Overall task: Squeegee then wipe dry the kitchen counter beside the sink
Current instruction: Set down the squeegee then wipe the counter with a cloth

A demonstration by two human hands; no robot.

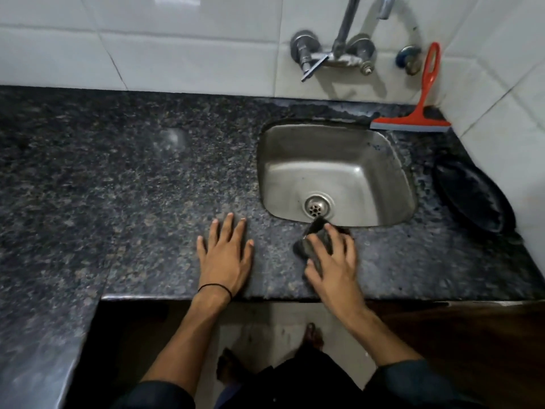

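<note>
A dark speckled granite counter (132,178) runs left of a small steel sink (348,160). My left hand (225,255) lies flat on the counter, fingers spread, holding nothing. My right hand (333,258) presses a dark cloth (312,234) onto the counter just in front of the sink's near rim. The cloth's far end reaches the rim. A red squeegee (418,113) stands behind the sink, its blade on the counter and its handle leaning on the tiled wall.
A wall-mounted tap (339,51) hangs above the sink. A black oval tray (474,196) leans against the right wall. The counter's front edge (265,296) runs just under my wrists, and a lower counter section extends at the left.
</note>
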